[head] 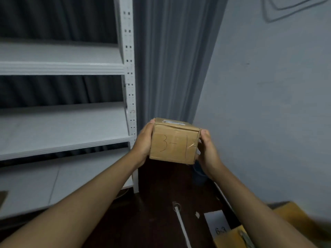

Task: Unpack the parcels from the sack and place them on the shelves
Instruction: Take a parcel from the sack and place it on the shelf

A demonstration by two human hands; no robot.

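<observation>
A small brown cardboard parcel [173, 142] marked "3-1" in pen is held up in front of me, just right of the white shelf unit. My left hand [143, 142] grips its left side and my right hand [207, 149] grips its right side, thumbs over the top edges. The white metal shelves [62, 68] stand at the left, with a middle shelf [62, 144] at about the parcel's height and a lower one [26, 187] below. The sack is not visible.
The shelf's perforated upright post [129, 77] stands just left of the parcel. A grey curtain [170, 59] hangs behind it and a pale wall [268, 104] is at the right. On the dark floor lie more brown parcels [232, 237], a white parcel marked "6-3" [217, 224] and a white cable [182, 228].
</observation>
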